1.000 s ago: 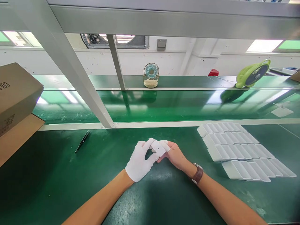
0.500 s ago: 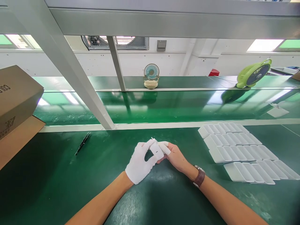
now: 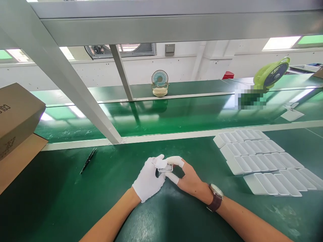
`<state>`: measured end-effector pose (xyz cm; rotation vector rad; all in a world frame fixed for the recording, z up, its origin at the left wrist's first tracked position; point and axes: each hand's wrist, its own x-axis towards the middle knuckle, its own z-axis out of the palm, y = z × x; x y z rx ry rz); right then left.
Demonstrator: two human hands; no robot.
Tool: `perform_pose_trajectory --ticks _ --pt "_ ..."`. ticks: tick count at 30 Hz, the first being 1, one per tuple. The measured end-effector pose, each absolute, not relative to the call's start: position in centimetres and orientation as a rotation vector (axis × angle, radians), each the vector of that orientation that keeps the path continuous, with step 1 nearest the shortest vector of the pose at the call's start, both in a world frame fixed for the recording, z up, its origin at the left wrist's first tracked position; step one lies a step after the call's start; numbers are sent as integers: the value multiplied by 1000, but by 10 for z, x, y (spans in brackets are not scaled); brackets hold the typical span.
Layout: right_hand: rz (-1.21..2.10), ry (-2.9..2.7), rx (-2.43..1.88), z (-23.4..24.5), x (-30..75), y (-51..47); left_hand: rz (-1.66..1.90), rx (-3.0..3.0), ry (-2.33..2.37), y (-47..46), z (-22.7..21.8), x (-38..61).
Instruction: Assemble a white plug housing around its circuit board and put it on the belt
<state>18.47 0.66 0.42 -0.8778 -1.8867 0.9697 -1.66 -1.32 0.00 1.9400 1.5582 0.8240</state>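
Green workbench [image 3: 63, 208], with a small white case [image 3: 165, 169] held in two hands

Near the middle of the bench, the left hand [image 3: 148, 179], in a white glove, has its fingers closed around the left side of the case. The right hand [image 3: 193, 179], with white covers [image 3: 172, 177] on thumb and forefinger, pinches the right end between those two fingertips. Black tweezers [image 3: 88, 161] lie well apart to the left, near a cardboard box [image 3: 20, 114]; white trays [image 3: 267, 162] rest in rows to the right. Beyond stand a small round fan [image 3: 159, 79] and a lime-green fan [image 3: 261, 78]
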Motion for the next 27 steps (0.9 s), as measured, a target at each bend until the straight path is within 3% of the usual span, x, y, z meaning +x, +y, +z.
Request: perform_pose_trajectory --ticks 13,16,21,27 --pt "961 -1757 -899 -3 187 13 774 1972 1565 -11 0 -18" --pt "752 -1949 -879 -4 191 14 798 1977 1567 -11 -3 -18" --pt "128 -2315 -746 -1 198 17 838 1990 1550 -9 -7 -19" --pt "-154 -2494 -670 6 202 21 873 2035 1543 -9 -7 -17"
